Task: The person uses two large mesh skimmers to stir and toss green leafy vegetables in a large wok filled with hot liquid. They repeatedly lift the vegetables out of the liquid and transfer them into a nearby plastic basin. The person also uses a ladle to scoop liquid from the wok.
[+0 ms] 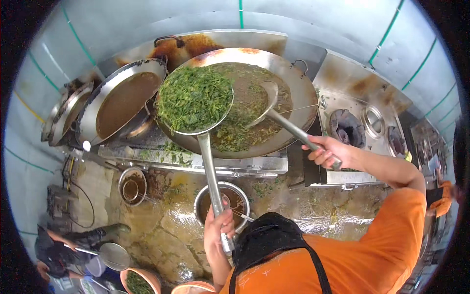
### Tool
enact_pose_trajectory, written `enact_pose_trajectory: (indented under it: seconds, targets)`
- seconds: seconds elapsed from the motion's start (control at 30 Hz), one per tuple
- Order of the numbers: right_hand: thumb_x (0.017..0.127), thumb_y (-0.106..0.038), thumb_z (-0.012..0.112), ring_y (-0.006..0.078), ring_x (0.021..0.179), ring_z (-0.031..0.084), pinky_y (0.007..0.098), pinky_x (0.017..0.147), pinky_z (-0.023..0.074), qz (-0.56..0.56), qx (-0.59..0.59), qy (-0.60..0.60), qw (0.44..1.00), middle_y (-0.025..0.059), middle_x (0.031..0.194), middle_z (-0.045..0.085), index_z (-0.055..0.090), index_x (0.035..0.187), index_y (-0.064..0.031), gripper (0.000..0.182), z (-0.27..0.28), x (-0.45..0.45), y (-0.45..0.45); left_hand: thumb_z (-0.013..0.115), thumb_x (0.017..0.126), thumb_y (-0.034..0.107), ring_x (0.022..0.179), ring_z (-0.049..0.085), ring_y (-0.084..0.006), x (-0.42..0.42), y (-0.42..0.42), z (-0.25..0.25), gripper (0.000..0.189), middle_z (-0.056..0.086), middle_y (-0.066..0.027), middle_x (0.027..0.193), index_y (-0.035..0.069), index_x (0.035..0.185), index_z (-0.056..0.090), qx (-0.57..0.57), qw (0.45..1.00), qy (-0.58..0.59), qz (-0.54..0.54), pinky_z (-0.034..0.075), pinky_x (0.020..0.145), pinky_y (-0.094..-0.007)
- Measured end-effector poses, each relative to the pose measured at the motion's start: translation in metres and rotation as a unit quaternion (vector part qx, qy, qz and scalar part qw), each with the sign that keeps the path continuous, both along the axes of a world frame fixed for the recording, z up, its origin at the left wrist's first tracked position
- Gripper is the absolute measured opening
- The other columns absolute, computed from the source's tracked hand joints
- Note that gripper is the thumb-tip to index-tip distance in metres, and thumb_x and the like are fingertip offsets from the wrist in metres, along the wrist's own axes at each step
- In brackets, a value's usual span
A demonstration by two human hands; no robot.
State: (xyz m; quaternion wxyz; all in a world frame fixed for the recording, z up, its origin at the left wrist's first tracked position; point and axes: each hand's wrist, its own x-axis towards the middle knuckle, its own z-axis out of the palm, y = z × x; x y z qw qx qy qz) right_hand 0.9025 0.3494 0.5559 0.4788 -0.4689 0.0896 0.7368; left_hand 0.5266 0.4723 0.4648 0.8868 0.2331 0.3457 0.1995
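My left hand (218, 228) grips the long metal handle of a large strainer (209, 165). Chopped leafy greens (196, 97) are heaped in its round bowl, which is over the left side of a big wok (303, 99). My right hand (328, 152) holds a metal ladle (273, 95) by its handle. The ladle's bowl is partly in the brown liquid (238, 73) in the wok, where more greens float. How far the strainer reaches into the wok is hidden by the greens.
To the left a second wok (84, 121) holds brown liquid. Below the stove, metal pots (125, 196) stand on the wet floor (165, 235). At lower left a co-worker (55, 253) holds a strainer (114, 256) near a tub of greens (137, 283). Burners (347, 126) are at right.
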Motion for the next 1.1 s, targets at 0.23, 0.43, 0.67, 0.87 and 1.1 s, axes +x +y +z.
enact_pose_trajectory:
  seconds: [0.23, 0.43, 0.67, 0.87, 1.1]
  targets:
    - [0.102, -0.036, 0.04, 0.0012, 0.041, 0.036, 0.0169, 0.03, 0.0295, -0.079, 0.13, 0.185, 0.971, -0.0047, 0.064, 0.04, 0.046, 0.103, -0.0072, 0.029, -0.077, 0.011, 0.082, 0.057, 0.087, 0.003, 0.038, 0.031, -0.0048, 0.014, -0.008, 0.0, 0.027, 0.039, 0.0017, 0.059, 0.011, 0.11, 0.047, -0.029, 0.999, 0.012, 0.027, 0.028, 0.033, -0.022]
    - [0.101, -0.035, 0.042, 0.002, 0.041, 0.037, 0.018, 0.033, 0.0319, -0.117, 0.228, 0.258, 0.932, -0.0044, 0.062, 0.04, 0.05, 0.099, -0.003, 0.033, -0.119, 0.017, 0.153, 0.056, 0.088, 0.003, 0.038, 0.03, -0.005, 0.02, -0.01, -0.007, 0.026, 0.037, 0.0018, 0.06, 0.012, 0.111, 0.047, -0.039, 0.998, -0.006, 0.043, 0.028, 0.033, -0.0223]
    - [0.101, -0.033, 0.045, 0.0038, 0.04, 0.039, 0.0187, 0.033, 0.0348, -0.149, 0.281, 0.338, 0.886, -0.0026, 0.061, 0.04, 0.052, 0.096, 0.0009, 0.035, -0.125, 0.017, 0.18, 0.055, 0.089, 0.002, 0.039, 0.031, -0.0049, 0.018, -0.007, 0.002, 0.024, 0.036, 0.002, 0.06, 0.012, 0.11, 0.047, -0.051, 0.998, 0.011, 0.041, 0.027, 0.034, -0.0221]
    - [0.099, -0.013, 0.046, 0.0006, 0.038, 0.035, 0.0179, 0.032, 0.0314, -0.08, 0.296, 0.285, 0.908, -0.0069, 0.056, 0.037, 0.043, 0.077, -0.0088, 0.023, -0.134, 0.028, 0.207, 0.055, 0.09, 0.002, 0.04, 0.031, -0.0044, 0.014, -0.003, 0.006, 0.025, 0.035, 0.0024, 0.06, 0.012, 0.111, 0.047, -0.051, 0.998, 0.002, 0.024, 0.027, 0.034, -0.0216]
    - [0.096, -0.003, 0.04, 0.0018, 0.038, 0.036, 0.0174, 0.032, 0.0325, -0.119, 0.32, 0.291, 0.894, -0.0055, 0.057, 0.039, 0.039, 0.081, -0.0069, 0.016, -0.121, 0.03, 0.21, 0.055, 0.089, 0.001, 0.041, 0.035, -0.0039, 0.003, 0.0, 0.007, 0.026, 0.038, 0.0025, 0.062, 0.011, 0.111, 0.046, -0.014, 0.999, -0.03, 0.007, 0.03, 0.034, -0.0223]
